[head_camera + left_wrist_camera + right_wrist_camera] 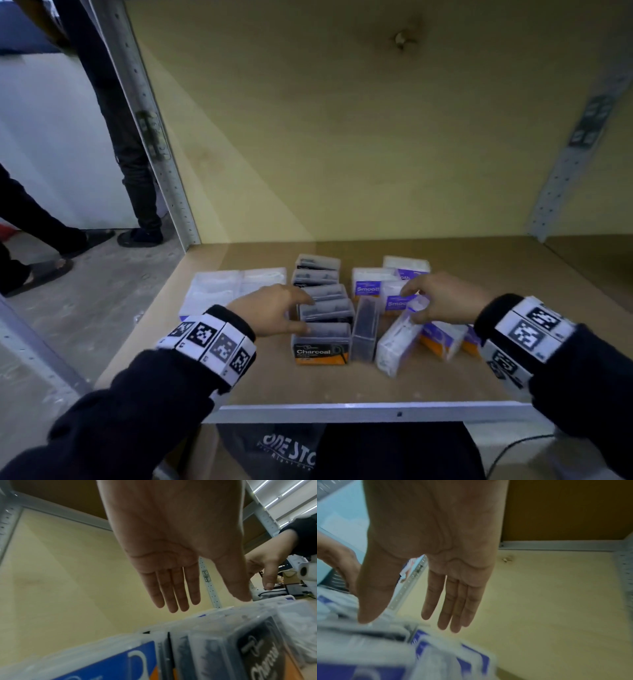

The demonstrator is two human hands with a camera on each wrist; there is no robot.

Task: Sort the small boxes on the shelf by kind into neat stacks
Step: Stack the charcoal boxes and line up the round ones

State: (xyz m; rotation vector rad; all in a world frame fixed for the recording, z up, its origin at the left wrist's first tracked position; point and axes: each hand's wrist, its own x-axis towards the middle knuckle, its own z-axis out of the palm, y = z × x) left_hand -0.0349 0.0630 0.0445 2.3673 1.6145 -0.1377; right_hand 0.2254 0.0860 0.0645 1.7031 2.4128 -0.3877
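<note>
A row of clear boxes with dark contents, the front one labelled Charcoal (322, 344), runs down the middle of the shelf (308, 383). My left hand (303, 315) hovers over this row, fingers (175, 588) straight and holding nothing, with the thumb by the front boxes. Purple Smooth boxes (368, 286) stand to the right. My right hand (411, 305) reaches over them, fingers (453, 601) straight, its thumb touching a tilted white box (397, 339). A dark box (365, 329) stands on end between the two groups. Flat white boxes (236, 286) with a blue label (111, 660) lie at the left.
A metal rail (370, 411) edges the shelf front. Perforated uprights stand at the left (161, 154) and back right (565, 171). The yellow back panel (342, 137) closes the rear. Other people's legs (137, 178) stand on the floor to the left.
</note>
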